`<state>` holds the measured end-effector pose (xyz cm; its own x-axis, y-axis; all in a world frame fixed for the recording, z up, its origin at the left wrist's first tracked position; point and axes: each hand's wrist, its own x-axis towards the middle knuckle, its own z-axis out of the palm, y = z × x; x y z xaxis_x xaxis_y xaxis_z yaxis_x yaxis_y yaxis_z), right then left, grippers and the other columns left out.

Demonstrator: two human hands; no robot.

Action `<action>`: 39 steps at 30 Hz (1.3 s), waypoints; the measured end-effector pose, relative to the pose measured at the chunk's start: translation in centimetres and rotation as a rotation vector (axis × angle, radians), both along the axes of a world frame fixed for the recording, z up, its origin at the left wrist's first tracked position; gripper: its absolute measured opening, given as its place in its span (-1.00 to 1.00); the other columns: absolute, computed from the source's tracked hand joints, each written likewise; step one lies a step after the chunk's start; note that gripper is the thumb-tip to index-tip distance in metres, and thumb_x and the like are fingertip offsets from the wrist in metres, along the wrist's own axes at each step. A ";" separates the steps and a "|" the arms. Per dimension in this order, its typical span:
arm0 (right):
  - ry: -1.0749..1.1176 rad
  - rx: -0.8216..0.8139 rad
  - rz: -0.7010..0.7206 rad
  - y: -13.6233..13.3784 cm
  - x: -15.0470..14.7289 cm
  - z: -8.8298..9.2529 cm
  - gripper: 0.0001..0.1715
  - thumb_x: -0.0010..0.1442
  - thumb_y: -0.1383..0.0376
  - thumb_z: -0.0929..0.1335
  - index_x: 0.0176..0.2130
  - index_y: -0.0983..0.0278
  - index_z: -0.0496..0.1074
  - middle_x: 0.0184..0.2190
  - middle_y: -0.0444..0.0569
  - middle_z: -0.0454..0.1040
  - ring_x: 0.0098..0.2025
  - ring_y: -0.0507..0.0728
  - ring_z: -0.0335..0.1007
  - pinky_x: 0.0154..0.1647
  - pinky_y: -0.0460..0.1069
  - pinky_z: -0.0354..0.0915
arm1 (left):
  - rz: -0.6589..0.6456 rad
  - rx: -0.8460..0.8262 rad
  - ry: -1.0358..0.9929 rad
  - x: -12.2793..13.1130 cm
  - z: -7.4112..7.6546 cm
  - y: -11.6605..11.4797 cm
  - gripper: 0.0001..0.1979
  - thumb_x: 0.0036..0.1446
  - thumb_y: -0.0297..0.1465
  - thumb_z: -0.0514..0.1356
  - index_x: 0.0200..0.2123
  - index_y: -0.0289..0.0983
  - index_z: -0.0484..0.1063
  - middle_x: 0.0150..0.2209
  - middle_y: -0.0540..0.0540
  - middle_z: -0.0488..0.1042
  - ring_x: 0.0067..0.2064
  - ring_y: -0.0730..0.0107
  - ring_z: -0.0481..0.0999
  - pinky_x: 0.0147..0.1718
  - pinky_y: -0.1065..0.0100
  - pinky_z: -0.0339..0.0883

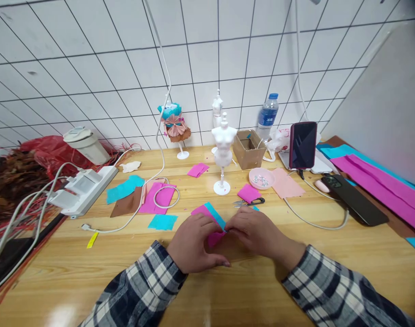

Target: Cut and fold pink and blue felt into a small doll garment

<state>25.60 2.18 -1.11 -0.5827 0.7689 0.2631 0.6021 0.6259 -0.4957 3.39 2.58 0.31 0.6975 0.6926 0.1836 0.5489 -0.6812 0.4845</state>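
A pink crepe paper piece (214,238) with a blue strip (215,215) along its edge is between my two hands. My left hand (195,243) curls its fingers over the pink paper from the left, its thumb stretched below. The fingertips of my right hand (253,230) pinch the lower right end of the blue strip. Just beyond that hand lie black-handled thread snips (249,202) and a folded pink paper (249,193). A bare white mannequin (224,145) stands upright on its base behind the paper. Under my fingers, the paper's edges are hidden.
Left are blue paper (162,222), a white cable (125,226) and a power strip (91,193). Behind stand a dressed mannequin (175,122), a cardboard box (249,152) and a bottle (268,113). A pink dish (261,178) with small shiny pieces and phones (355,202) lie right.
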 end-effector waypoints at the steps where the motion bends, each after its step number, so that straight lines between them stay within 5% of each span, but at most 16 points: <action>1: 0.009 -0.009 -0.014 -0.1 -0.1 0.0 -0.77 0.21 0.42 0.31 -0.19 0.18 0.51 -0.32 -0.08 0.58 -0.24 0.13 0.38 -0.21 0.02 0.25 | 0.017 -0.004 0.022 0.2 -0.1 -0.1 -0.45 -0.14 0.03 0.34 -0.15 -0.21 0.49 -0.24 -0.13 0.56 -0.20 0.11 0.48 -0.25 0.18 0.29; 5: 0.061 -0.097 -0.088 -0.2 -0.3 0.1 -0.70 0.18 0.42 0.32 -0.09 0.18 0.46 -0.28 -0.07 0.58 -0.24 0.13 0.39 -0.24 0.00 0.25 | 0.071 -0.038 0.024 0.5 -0.6 -0.1 -0.83 0.15 -0.34 0.18 -0.21 -0.21 0.51 -0.30 -0.10 0.56 -0.24 0.21 0.49 -0.29 0.25 0.29; 9: 0.131 -0.179 -0.111 -0.1 -0.4 0.2 -0.61 0.16 0.38 0.35 0.01 0.15 0.41 -0.26 -0.09 0.59 -0.27 0.11 0.38 -0.26 0.00 0.25 | 0.058 -0.035 -0.044 0.1 -0.8 0.4 -0.81 0.17 -0.45 0.14 -0.20 -0.17 0.53 -0.29 -0.07 0.58 -0.23 0.26 0.51 -0.26 0.28 0.31; 17: 0.170 -0.162 -0.117 0.0 -0.6 0.0 -0.87 0.17 0.37 0.35 -0.30 0.19 0.51 -0.38 -0.08 0.54 -0.29 0.11 0.35 -0.25 0.01 0.22 | 0.088 -0.019 -0.032 -0.2 -0.8 0.7 -0.86 0.15 -0.38 0.19 -0.23 -0.18 0.54 -0.28 -0.09 0.58 -0.21 0.23 0.51 -0.23 0.23 0.31; 22: 0.530 -0.487 -0.245 0.1 -0.5 -0.1 -0.89 0.16 0.23 0.37 -0.33 0.22 0.46 -0.47 -0.12 0.47 -0.46 0.04 0.31 -0.43 -0.05 0.20 | 0.142 -0.005 -0.170 -0.5 -0.8 1.0 -0.78 0.08 -0.26 0.28 -0.20 -0.19 0.53 -0.18 -0.14 0.56 -0.13 0.17 0.48 -0.10 0.16 0.30; 26: 0.790 -0.688 -0.244 0.2 -0.5 0.0 -0.74 0.12 0.11 0.40 -0.34 0.25 0.37 -0.47 -0.13 0.44 -0.43 0.03 0.33 -0.46 -0.09 0.18 | 0.188 -0.116 -0.305 -0.6 -0.5 1.2 -0.82 0.21 -0.32 0.14 -0.29 -0.22 0.53 -0.28 -0.12 0.57 -0.19 0.26 0.49 -0.09 0.21 0.30; 29: 0.795 -0.683 -0.230 0.0 -0.5 0.1 -0.70 0.12 0.08 0.40 -0.28 0.25 0.38 -0.41 -0.10 0.44 -0.39 0.03 0.34 -0.46 -0.10 0.16 | 0.268 -0.202 -0.333 -0.5 -0.5 0.9 -0.80 0.19 -0.29 0.14 -0.34 -0.23 0.53 -0.37 -0.08 0.57 -0.28 0.29 0.48 -0.08 0.21 0.29; 33: 0.767 -0.645 -0.193 -0.2 -0.8 0.1 -0.61 0.12 0.08 0.39 -0.12 0.25 0.41 -0.24 -0.02 0.48 -0.28 0.07 0.37 -0.37 -0.06 0.22 | 0.269 -0.435 -0.347 -0.5 -0.9 0.4 -0.74 0.16 -0.23 0.17 -0.33 -0.31 0.51 -0.44 -0.05 0.52 -0.40 0.37 0.42 -0.39 0.39 0.28; 39: 0.804 -0.566 -0.399 0.6 -0.3 -0.3 -0.69 0.06 0.09 0.42 -0.31 0.27 0.44 -0.48 -0.13 0.42 -0.43 0.04 0.31 -0.38 -0.05 0.23 | 0.225 -0.609 -0.383 -0.4 -0.8 0.4 -0.67 0.12 -0.18 0.22 -0.22 -0.34 0.50 -0.35 -0.07 0.51 -0.35 0.37 0.42 -0.37 0.39 0.30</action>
<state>25.26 2.76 -1.42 -0.0747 0.9972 0.0029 0.0791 0.0089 -0.9968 3.02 2.96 -0.48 0.4919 0.8673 -0.0764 0.3603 -0.1229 0.9247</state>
